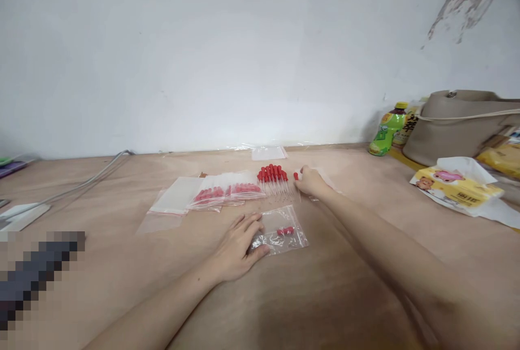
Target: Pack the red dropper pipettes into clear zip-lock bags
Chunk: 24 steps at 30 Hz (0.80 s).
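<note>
My left hand (pixel 239 247) lies on the table with fingers apart, resting over the left edge of a clear zip bag (pixel 298 240). Inside that bag are a few red rubber bulbs (pixel 285 231), apparently of droppers. Farther back, my right hand (pixel 311 181) is closed in a pinch on a dropper, whose red bulb (pixel 296 176) shows at the fingertips; its thin tube is hard to make out. Just left of this hand sits a pile of red-bulbed droppers (pixel 272 173) with clear tubes pointing toward me. Filled zip bags (pixel 211 194) lie overlapped to the left of the pile.
Flat bags (pixel 173 195) lie at the left, another bag (pixel 268 153) by the wall. A tissue pack (pixel 459 187), green bottle (pixel 388 130) and beige handbag (pixel 450 128) stand at the right. A grey cable (pixel 95 176) and a pixelated dark object (pixel 36 274) are at left.
</note>
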Tool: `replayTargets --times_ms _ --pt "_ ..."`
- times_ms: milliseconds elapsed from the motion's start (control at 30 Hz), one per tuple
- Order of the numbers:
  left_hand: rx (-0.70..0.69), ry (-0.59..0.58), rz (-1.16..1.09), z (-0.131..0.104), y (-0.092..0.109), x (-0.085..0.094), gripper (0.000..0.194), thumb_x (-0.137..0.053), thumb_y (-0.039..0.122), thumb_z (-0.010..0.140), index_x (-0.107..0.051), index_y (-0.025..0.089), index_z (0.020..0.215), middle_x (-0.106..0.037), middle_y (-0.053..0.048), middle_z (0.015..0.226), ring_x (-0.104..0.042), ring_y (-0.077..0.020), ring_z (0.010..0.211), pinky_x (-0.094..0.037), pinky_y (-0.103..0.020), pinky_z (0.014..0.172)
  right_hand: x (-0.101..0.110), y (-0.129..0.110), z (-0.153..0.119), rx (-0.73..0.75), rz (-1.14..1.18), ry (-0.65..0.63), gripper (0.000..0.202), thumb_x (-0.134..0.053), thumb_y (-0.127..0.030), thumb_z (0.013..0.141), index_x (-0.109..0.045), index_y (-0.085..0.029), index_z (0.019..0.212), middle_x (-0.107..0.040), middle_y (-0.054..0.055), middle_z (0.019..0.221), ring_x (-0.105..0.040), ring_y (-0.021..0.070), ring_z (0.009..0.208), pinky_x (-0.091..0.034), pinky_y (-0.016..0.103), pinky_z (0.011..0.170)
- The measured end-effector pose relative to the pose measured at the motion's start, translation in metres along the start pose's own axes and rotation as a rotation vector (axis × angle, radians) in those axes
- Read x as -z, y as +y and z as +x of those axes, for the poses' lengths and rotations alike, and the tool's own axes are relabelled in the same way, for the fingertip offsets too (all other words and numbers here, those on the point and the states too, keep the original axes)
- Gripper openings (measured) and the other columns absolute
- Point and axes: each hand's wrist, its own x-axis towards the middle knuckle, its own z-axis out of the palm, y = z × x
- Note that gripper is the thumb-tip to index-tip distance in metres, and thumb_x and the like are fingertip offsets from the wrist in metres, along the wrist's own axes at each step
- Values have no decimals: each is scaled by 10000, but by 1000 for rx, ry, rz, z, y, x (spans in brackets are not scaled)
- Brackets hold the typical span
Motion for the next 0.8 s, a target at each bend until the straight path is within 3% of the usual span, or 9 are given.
replayTargets --times_ms 133,267,333,433,500,600,700,800 --pt "-18 -13 21 1 2 3 172 -427 346 866 -466 208 962 -409 -72 1295 -352 -219 1212 -245 -441 1030 -7 -10 5 -68 2 -40 484 -604 -104 595 -491 -77 1064 -621 201 828 -601 284 719 -420 327 576" --pt "-25 -5 13 2 2 3 169 -418 340 869 -477 208 957 -409 -75 1291 -362 -219 1205 -250 -437 1025 6 -12 0 -60 59 -45 551 -531 -133 663 -379 -53 1187 -621 174 802 -592 242 658 -425 308 560" --pt "-31 5 16 1 1 2 175 -421 338 868 -485 206 964 -408 -79 1293 -368 -223 1202 -250 -439 1022 15 -6 -10 1 173 -11 604 -479 -163 705 -271 -63 1263 -609 115 755 -575 201 597 -431 287 547" --pt "-40 11 22 1 0 0 178 -417 340 871 -491 205 960 -400 -81 1301 -364 -224 1205 -255 -437 1018 20 10 -36 130 539 45 681 -456 -225 727 -124 -153 1318 -542 8 711 -507 129 459 -427 255 452" --pt "-39 0 25 0 -1 0 174 -410 344 875 -491 204 939 -393 -79 1309 -356 -218 1211 -254 -431 1020 15 19 -55 144 778 71 646 -469 -274 725 -147 -210 1282 -497 -25 734 -480 97 433 -428 239 403" --pt "-36 -6 32 1 0 1 177 -402 348 879 -489 199 916 -395 -78 1309 -347 -210 1218 -246 -418 1028 0 25 -77 48 1027 117 559 -509 -312 701 -227 -229 1177 -466 -46 748 -487 79 449 -471 249 413" --pt "-39 4 37 1 0 1 180 -405 350 877 -492 198 917 -400 -79 1306 -348 -211 1219 -246 -414 1027 -12 22 -89 6 1141 134 526 -563 -314 667 -261 -231 1089 -465 -54 739 -529 87 484 -502 263 449" --pt "-34 0 44 1 0 1 187 -404 359 877 -489 198 923 -400 -86 1308 -341 -216 1225 -248 -425 1023 -15 15 -99 29 1164 69 495 -579 -308 663 -272 -230 1045 -469 -66 685 -547 102 487 -501 261 450"
